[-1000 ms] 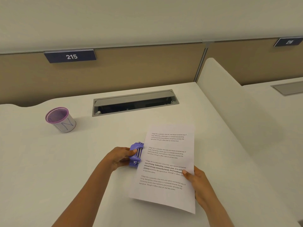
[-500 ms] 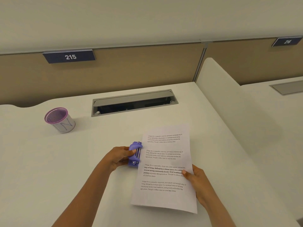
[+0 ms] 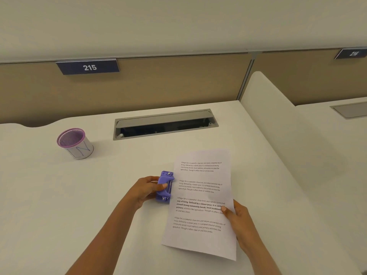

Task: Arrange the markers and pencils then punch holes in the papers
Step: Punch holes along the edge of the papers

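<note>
We are gripping the small purple hole punch with our left hand, thumb curling over its top, while it is sitting on the white desk and meeting the sheet's left edge. Our right hand is pinching the white paper, which is carrying four blocks of black print, by its right edge.

Even, soft overhead light, faint shadows, sharp centre (wide-angle bending at the edges).
</note>
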Action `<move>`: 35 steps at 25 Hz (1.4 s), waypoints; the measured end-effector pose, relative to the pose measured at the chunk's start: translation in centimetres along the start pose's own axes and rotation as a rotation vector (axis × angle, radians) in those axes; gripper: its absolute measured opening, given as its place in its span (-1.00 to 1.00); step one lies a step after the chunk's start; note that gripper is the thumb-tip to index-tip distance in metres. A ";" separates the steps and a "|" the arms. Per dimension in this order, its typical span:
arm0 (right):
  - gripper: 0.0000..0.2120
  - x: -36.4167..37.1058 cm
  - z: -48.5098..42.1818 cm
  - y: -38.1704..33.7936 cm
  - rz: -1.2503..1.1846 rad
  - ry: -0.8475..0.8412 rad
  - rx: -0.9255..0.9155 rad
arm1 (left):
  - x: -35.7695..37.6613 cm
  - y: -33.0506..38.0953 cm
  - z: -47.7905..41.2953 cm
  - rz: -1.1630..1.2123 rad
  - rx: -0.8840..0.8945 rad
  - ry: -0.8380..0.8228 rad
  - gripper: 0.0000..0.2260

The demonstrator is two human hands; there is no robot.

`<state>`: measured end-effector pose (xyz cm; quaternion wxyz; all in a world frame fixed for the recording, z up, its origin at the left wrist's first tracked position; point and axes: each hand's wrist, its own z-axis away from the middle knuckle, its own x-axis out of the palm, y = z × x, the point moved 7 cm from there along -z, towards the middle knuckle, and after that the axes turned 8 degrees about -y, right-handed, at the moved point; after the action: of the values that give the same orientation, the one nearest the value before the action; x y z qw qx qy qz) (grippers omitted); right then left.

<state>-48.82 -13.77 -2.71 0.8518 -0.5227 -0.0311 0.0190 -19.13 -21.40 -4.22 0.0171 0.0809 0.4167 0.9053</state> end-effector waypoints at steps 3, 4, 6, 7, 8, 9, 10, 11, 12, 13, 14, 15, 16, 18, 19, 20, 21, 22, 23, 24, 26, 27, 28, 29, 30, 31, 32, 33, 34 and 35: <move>-0.75 0.0 -0.1 -0.1 0.008 0.014 -0.018 | -0.1 -0.1 0.1 -0.005 0.011 0.003 -0.61; -0.75 0.0 -0.2 -0.2 0.018 0.018 -0.026 | -0.2 -0.1 0.1 -0.002 0.015 0.005 -0.60; -0.75 0.0 -0.3 -0.3 0.027 0.020 -0.038 | -0.3 -0.2 0.0 0.008 0.017 0.005 -0.59; -0.75 0.0 -0.4 -0.4 0.027 0.021 -0.039 | -0.3 -0.2 -0.1 0.015 0.017 0.001 -0.59; -0.75 0.0 -0.4 -0.4 0.029 0.022 -0.038 | -0.4 -0.2 -0.1 0.022 0.015 -0.002 -0.59; -0.74 -0.1 -0.5 -0.4 0.031 0.021 -0.036 | -0.4 -0.2 -0.1 0.031 0.013 -0.004 -0.59; -0.74 -0.1 -0.6 -0.5 0.034 0.020 -0.035 | -0.5 -0.2 -0.2 0.040 0.013 -0.007 -0.60; -0.74 -0.2 -0.6 -0.6 0.035 0.018 -0.035 | -0.5 -0.2 -0.2 0.049 0.013 -0.010 -0.61; -0.74 -0.2 -0.6 -0.7 0.033 0.017 -0.035 | -0.5 -0.2 -0.2 0.054 0.014 -0.013 -0.62; -0.74 -0.2 -0.6 -0.8 0.031 0.014 -0.036 | -0.5 -0.2 -0.2 0.056 0.013 -0.012 -0.63; -0.74 -0.1 -0.7 -1.0 0.029 0.009 -0.038 | -0.5 -0.2 -0.2 0.052 0.012 -0.010 -0.63; -0.74 0.0 -0.7 -1.0 0.029 0.002 -0.039 | -0.5 -0.1 -0.2 0.042 0.011 -0.006 -0.63; -0.74 0.1 -0.8 -1.1 0.034 -0.006 -0.039 | -0.5 -0.1 -0.3 0.032 0.010 -0.006 -0.62; -0.74 0.5 -1.1 -1.1 0.044 -0.022 -0.035 | -0.4 0.0 -0.4 0.018 0.012 -0.012 -0.61; -0.73 0.7 -1.1 -1.0 0.046 -0.030 -0.035 | -0.2 0.0 -0.4 0.011 0.011 -0.015 -0.60; -0.73 0.9 -1.2 -1.0 0.047 -0.035 -0.035 | -0.1 0.0 -0.5 0.002 0.011 -0.016 -0.59; -0.73 1.0 -1.3 -1.0 0.048 -0.038 -0.034 | 0.0 0.0 -0.5 -0.004 0.011 -0.016 -0.59; -0.72 1.2 -1.3 -0.9 0.046 -0.040 -0.031 | 0.1 0.0 -0.5 -0.003 0.011 -0.015 -0.59; -0.72 1.2 -1.3 -0.9 0.038 -0.043 -0.030 | 0.0 -0.1 -0.4 0.001 0.010 -0.013 -0.58; -0.73 1.2 -1.4 -0.8 0.026 -0.048 -0.029 | 0.0 -0.1 -0.4 0.003 0.012 -0.013 -0.58; -0.73 1.2 -1.4 -0.7 0.000 -0.066 -0.023 | -0.1 -0.1 -0.4 0.003 0.012 -0.014 -0.58; -0.73 1.2 -1.5 -0.6 -0.015 -0.079 -0.017 | -0.2 -0.1 -0.4 0.006 0.006 -0.013 -0.59; -0.73 1.3 -1.6 -0.5 -0.034 -0.094 -0.006 | -0.1 -0.3 -0.4 0.011 0.000 -0.014 -0.60; -0.74 1.3 -1.7 -0.4 -0.053 -0.110 0.010 | -0.1 -0.4 -0.3 0.012 -0.005 -0.012 -0.61; -0.74 1.4 -1.9 -0.2 -0.066 -0.127 0.030 | -0.1 -0.5 -0.2 0.005 -0.008 -0.006 -0.63; -0.74 1.3 -2.2 -0.1 -0.073 -0.142 0.051 | 0.0 -0.6 -0.1 -0.006 -0.013 0.003 -0.64; -0.73 1.3 -2.5 0.0 -0.077 -0.156 0.072 | 0.0 -0.7 -0.1 -0.018 -0.017 0.019 -0.66; -0.73 1.2 -2.9 0.0 -0.078 -0.170 0.091 | 0.0 -0.7 0.1 -0.024 -0.016 0.037 -0.68; -0.73 1.1 -3.3 0.0 -0.081 -0.181 0.109 | 0.0 -0.7 0.1 -0.024 -0.012 0.058 -0.70; -0.73 1.0 -3.7 0.0 -0.085 -0.191 0.125 | 0.0 -0.7 0.2 -0.017 -0.007 0.082 -0.70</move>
<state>-47.56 -16.94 -4.34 0.8759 -0.4625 -0.1327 0.0345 -19.14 -20.82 -4.65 0.0081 0.0403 0.4147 0.9090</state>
